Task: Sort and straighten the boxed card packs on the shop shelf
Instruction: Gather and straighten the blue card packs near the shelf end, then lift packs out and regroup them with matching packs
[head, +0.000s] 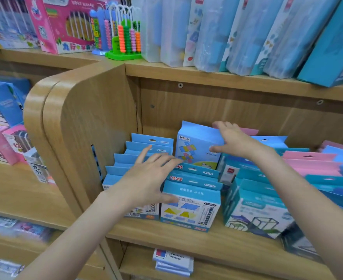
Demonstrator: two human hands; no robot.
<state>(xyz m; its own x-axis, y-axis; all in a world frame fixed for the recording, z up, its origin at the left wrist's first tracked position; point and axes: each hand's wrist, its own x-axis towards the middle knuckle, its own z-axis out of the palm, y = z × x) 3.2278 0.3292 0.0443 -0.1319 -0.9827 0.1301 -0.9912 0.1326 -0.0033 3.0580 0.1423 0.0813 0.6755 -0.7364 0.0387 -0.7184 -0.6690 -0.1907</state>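
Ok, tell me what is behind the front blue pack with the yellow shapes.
Behind the front blue pack stand more blue packs in a row; only their top flaps show. At the back, the right hand grips a taller light-blue pack. Their lower faces are hidden.

Bright, even overhead light — faint shadows; wide-angle bending at edges; motion blur on outer boxes, centre sharper.

Wooden shelf [162, 237], rows of blue card boxes [189, 209], pink boxes [312, 163]
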